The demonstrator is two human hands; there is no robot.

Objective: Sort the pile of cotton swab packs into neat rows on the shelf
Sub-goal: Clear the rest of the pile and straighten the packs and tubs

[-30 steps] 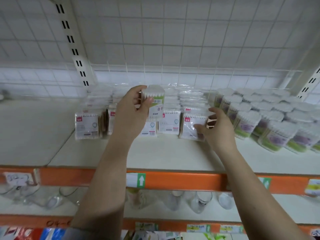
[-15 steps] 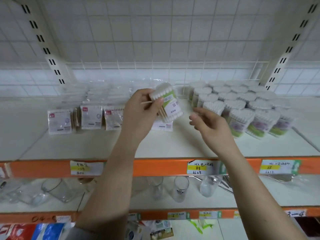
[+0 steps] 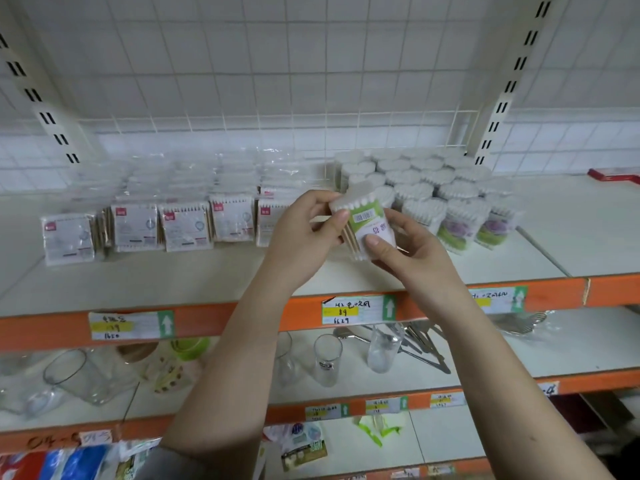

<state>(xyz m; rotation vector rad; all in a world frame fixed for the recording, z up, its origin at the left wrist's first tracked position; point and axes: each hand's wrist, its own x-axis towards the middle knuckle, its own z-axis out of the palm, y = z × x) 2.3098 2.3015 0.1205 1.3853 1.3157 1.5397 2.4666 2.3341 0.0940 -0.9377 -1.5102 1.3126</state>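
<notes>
Now swab pack (image 3: 367, 221) gripped between left hand (image 3: 304, 233), right hand (image 3: 410, 252), above shelf (image 3: 173, 282)

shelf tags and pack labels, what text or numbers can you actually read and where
"89" on a yellow band, "6629" beneath: middle price tag on the orange shelf edge; handwritten top line unclear.
"139", "1650" beneath: left price tag, faint.
Barcode and purple handwriting: held swab pack, between left hand and right hand; unreadable.
Red labels on the flat packs: blurred.
Lower shelf tags: too small.
</notes>
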